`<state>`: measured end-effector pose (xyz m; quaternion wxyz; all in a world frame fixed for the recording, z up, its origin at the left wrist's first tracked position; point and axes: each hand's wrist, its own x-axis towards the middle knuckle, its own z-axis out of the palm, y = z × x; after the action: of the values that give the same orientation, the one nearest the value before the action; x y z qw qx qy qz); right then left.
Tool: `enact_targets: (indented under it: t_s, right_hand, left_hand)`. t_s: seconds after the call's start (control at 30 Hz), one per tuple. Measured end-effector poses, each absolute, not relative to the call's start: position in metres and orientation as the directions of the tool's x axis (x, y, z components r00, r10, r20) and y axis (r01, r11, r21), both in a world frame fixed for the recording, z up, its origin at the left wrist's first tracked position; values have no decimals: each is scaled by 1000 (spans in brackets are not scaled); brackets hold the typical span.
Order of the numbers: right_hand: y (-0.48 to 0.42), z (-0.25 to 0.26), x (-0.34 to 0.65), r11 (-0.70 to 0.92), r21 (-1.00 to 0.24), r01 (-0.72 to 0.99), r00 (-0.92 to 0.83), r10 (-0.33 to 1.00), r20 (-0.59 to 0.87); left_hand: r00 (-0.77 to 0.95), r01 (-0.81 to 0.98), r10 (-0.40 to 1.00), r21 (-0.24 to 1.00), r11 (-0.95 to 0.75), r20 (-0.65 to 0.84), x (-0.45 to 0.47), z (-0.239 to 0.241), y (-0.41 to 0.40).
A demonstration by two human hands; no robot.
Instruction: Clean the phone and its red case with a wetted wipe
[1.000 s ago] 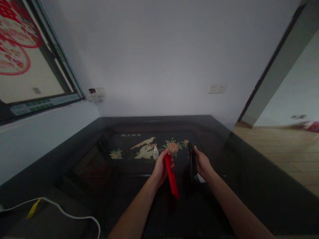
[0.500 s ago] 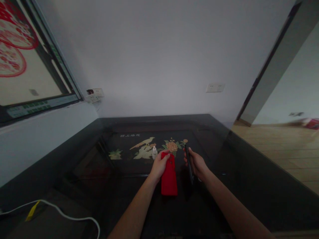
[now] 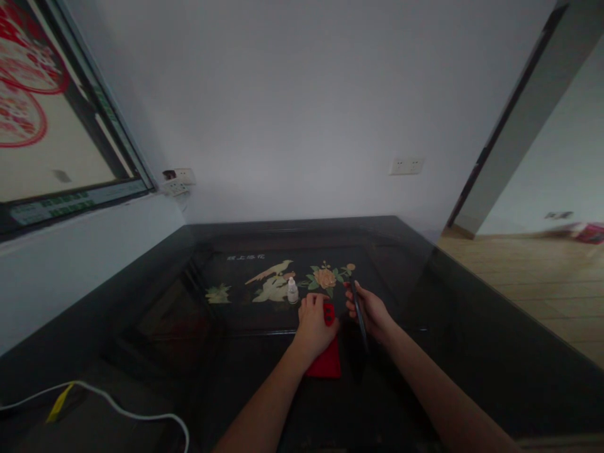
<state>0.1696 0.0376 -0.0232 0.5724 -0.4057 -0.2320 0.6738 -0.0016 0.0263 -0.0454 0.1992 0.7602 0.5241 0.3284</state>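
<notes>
A red phone case (image 3: 326,363) lies flat on the dark glass-topped table (image 3: 472,352), and my left hand (image 3: 315,326) rests on its far end with fingers curled over it. Just to the right, my right hand (image 3: 372,313) grips a dark phone (image 3: 360,314) held edge-on, standing nearly upright above the table. The two hands are a few centimetres apart. A small white dropper bottle (image 3: 292,291) stands just beyond my left hand.
The tabletop shows a painted bird and flower panel (image 3: 283,280) under the glass. A white cable with a yellow tag (image 3: 108,402) lies at the near left. A wall with sockets (image 3: 406,165) stands behind; a doorway and wooden floor (image 3: 533,277) are to the right.
The red case went from tilted on edge in my left hand to lying flat on the table under that hand. My right hand with the phone shifted slightly left.
</notes>
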Motion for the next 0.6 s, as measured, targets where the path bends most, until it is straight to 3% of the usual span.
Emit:
enact_targets:
  t_s: [0.13,0.3,0.43,0.6]
  right_hand:
    - [39,-27,176,-326,-675,-662,-189,944,-270]
    - [42,-31,181,-407,-569,-715,-408,903,-133]
    - [38,-26,176,-382,-519,-764,-395,914,-91]
    - [27,-9,175,-350,-512,-784,-321,935,-149]
  left_hand:
    - [251,669,917,628,-397,311,1,-50,27]
    - [247,582,874,657,-480,419,2,-33,19]
    - [334,337,818,751,-568,469,3,-7,3]
    - [508,212,719,740,-638,474,-3,13,-8]
